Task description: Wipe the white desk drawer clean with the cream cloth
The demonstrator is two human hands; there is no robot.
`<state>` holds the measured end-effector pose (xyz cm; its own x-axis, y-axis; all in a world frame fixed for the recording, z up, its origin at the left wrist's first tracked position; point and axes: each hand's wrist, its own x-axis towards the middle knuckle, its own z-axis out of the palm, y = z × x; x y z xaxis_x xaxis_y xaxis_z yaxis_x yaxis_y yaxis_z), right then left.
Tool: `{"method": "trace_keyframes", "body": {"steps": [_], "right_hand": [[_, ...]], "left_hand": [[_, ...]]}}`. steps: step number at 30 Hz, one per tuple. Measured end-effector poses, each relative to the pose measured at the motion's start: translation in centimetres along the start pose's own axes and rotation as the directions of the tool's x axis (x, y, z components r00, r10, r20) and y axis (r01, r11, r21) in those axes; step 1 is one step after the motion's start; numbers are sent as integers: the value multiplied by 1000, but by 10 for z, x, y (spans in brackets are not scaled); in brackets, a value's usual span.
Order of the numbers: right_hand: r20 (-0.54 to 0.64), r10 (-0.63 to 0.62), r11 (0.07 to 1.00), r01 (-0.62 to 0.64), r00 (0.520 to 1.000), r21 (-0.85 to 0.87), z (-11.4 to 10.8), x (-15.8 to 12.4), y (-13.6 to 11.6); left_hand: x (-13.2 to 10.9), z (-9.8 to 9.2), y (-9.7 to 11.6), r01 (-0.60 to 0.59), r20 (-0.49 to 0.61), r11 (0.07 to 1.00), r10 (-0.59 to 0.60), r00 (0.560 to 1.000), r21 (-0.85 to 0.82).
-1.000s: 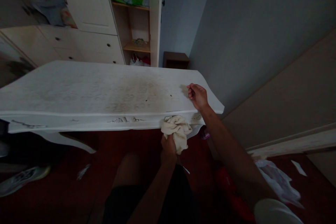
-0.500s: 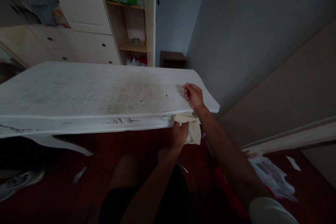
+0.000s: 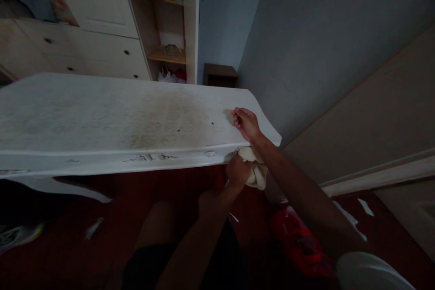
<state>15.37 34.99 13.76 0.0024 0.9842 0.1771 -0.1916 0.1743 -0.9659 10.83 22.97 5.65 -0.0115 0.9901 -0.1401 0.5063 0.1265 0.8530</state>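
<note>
My left hand [image 3: 238,170] grips a cream cloth [image 3: 257,176] against the carved front edge of a white table [image 3: 112,99], near its right end. Part of the cloth hangs below the edge. On the tabletop's right side rests my right hand [image 3: 246,123], its fingers curled in and nothing visible in them. Its forearm crosses in front of the cloth and hides some of it. Grey-brown stains and a few dark specks mark the tabletop left of my right hand.
A white cabinet [image 3: 102,47] with drawers and open shelves stands behind the table. Beside it is a small brown box-like stand [image 3: 220,74]. A red bag [image 3: 297,240] lies on the dark red floor, and a shoe [image 3: 20,238] is at lower left.
My left hand has slid the cloth rightward along the table's front edge. My right hand stays curled on the tabletop. The view has shifted slightly.
</note>
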Motion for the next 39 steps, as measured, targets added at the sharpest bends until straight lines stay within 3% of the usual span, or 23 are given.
{"method": "trace_keyframes", "body": {"steps": [3,6,11,14,17,20,22,24,26,28,30,32,34,37,39], "right_hand": [[1,-2,1000,2,1000,-5,-1,0,0],[5,0,1000,0,1000,5,-2,0,0],[2,1,1000,-1,1000,31,-3,1,0],[-3,-1,998,1,1000,61,-3,2,2],[-6,-4,997,5,1000,72,-3,1,3],[-7,-11,997,12,1000,76,-3,1,3],[-9,-12,997,12,1000,78,-3,0,3],[-14,-4,997,5,1000,76,-2,0,2],[-17,5,997,-4,1000,74,-2,0,2],[-19,9,997,-7,1000,77,-1,-1,1],[-23,4,997,-3,1000,80,-1,-1,1],[-31,-4,997,6,1000,82,0,-2,1],[-39,-9,996,12,999,84,0,-2,1],[-50,-8,997,12,999,78,1,-2,2],[-51,-8,998,12,999,64,0,-1,2]], "left_hand": [[0,3,-7,-58,100,990,46,994,126],[-6,4,-18,-50,114,990,35,993,133],[-28,-15,-37,-65,132,992,51,990,110],[-43,-40,-45,-134,126,991,131,983,21],[-57,-74,-48,-229,52,962,239,970,-151],[-65,-117,-42,-321,-155,912,289,945,-256],[-64,-149,-32,-369,-337,889,271,902,-272],[-55,-180,-19,-425,-497,869,260,828,-254],[-38,-206,-5,-500,-678,847,260,688,-182],[-14,-226,8,-552,-762,828,296,576,-96],[13,-237,18,-569,-772,823,355,527,-10],[40,-241,23,-582,-762,809,426,488,80],[64,-240,24,-587,-730,795,489,477,149],[89,-230,23,-570,-688,795,533,492,208],[100,-221,21,-551,-628,800,558,542,237]]}}
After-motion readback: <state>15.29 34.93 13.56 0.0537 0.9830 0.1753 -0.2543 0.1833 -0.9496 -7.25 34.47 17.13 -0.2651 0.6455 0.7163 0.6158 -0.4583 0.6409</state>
